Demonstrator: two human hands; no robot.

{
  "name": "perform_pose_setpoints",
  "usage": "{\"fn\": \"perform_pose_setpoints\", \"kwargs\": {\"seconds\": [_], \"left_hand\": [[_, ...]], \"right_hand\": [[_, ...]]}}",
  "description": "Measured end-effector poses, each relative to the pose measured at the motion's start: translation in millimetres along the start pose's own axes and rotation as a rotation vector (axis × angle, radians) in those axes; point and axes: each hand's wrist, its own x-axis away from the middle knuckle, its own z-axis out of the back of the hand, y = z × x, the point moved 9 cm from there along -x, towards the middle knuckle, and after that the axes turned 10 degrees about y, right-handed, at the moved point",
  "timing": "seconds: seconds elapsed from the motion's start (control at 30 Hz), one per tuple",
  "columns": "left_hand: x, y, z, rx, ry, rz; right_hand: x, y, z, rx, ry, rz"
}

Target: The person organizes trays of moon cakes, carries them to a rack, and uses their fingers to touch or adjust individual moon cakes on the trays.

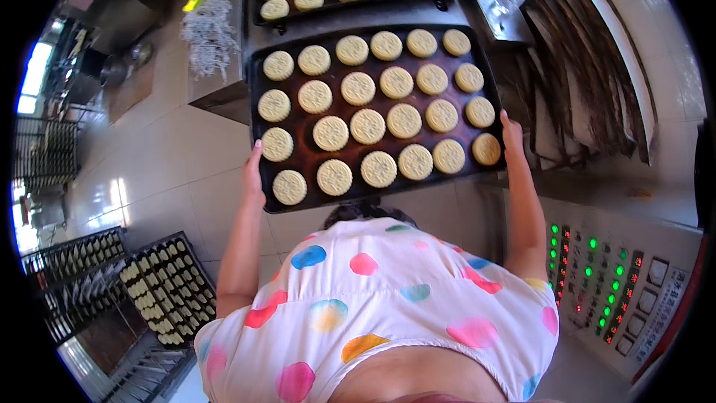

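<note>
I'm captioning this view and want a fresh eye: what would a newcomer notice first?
First, the dark tray in the upper middle, bearing rows of round, pale, patterned biscuits and held between the left hand and right hand. Below it, the white top stands out with its bright coloured spots. At the lower right, a panel glows green and red.

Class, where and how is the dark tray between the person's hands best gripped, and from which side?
The tray is probably best gripped by its two short rims, the left hand coming from the left, the right hand from the right, as here. It is wide and flat with a raised edge, and biscuits lie across it, so opposite grips should balance it.
</note>
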Motion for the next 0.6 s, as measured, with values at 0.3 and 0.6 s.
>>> {"fn": "perform_pose_setpoints", "kwargs": {"seconds": [0.3,0.6], "left_hand": [[-2,-12,-29,0.182,-0.236,0.208],[17,-56,1,0.258,0.214,0.168]], "right_hand": [[-53,-21,-34,0.242,-0.074,-0.023],[-46,-13,-58,0.052,-0.234,-0.041]]}}
